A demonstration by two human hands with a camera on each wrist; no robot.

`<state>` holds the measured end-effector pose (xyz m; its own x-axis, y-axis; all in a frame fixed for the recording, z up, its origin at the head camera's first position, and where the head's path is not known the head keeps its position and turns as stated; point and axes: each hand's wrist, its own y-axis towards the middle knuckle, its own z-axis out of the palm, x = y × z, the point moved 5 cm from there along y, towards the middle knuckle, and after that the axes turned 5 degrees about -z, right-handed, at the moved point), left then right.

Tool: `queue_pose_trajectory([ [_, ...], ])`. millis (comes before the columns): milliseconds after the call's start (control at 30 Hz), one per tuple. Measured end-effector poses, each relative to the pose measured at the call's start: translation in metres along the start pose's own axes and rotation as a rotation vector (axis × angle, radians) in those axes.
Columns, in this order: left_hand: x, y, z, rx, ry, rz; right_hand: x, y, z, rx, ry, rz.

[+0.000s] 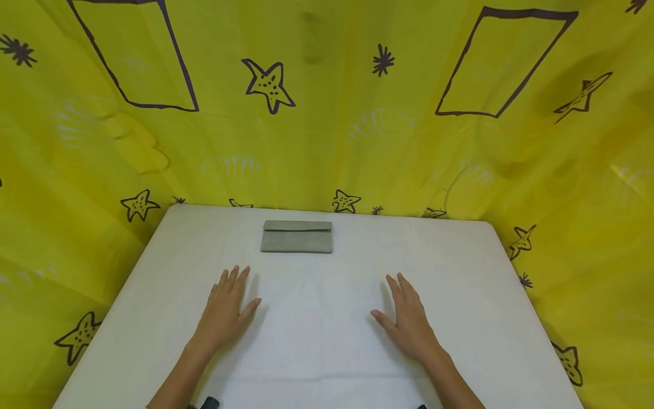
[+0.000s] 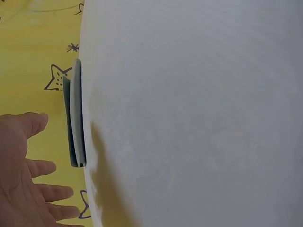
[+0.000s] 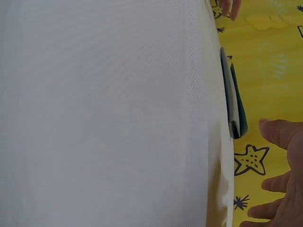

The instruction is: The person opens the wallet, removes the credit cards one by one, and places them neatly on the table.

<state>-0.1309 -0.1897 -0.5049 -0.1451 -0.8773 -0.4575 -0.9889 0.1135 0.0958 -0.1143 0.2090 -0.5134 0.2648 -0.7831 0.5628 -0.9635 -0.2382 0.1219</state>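
A flat grey-green pouch (image 1: 297, 241) with a folded-over flap along its far side lies near the back of the white table, left of the middle. Seen edge-on in the left wrist view, the pouch (image 2: 78, 118) shows its flap lifted slightly from the body. My left hand (image 1: 225, 312) is held over the table, nearer to me than the pouch, fingers spread and nothing in it. Farther right, my right hand (image 1: 407, 321) also has its fingers extended, thumb pointing inward, and holds nothing. Both hands are apart from the pouch and cast shadows on the tabletop.
The white-covered table (image 1: 322, 346) has rounded far corners. Yellow curtains (image 1: 317, 142) printed with dark starfish and frames hang behind it and along both sides, close to its edges. Dark wrist straps show at the bottom of the head view.
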Motion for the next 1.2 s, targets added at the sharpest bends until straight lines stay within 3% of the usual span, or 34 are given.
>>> queue_pose_trajectory([
  [300,-0.010,0.006,0.002,0.029,-0.117,0.003,0.015,0.013,0.004,0.043,-0.012,-0.043],
  [633,-0.021,0.025,0.011,0.052,-0.186,-0.003,0.020,0.024,0.008,0.141,-0.031,-0.073],
  [833,-0.025,0.033,0.015,0.063,-0.194,-0.011,0.024,0.031,0.008,0.132,-0.044,-0.095],
  [1200,-0.019,0.044,0.008,0.048,-0.199,-0.032,0.032,0.052,0.008,0.080,-0.058,-0.141],
])
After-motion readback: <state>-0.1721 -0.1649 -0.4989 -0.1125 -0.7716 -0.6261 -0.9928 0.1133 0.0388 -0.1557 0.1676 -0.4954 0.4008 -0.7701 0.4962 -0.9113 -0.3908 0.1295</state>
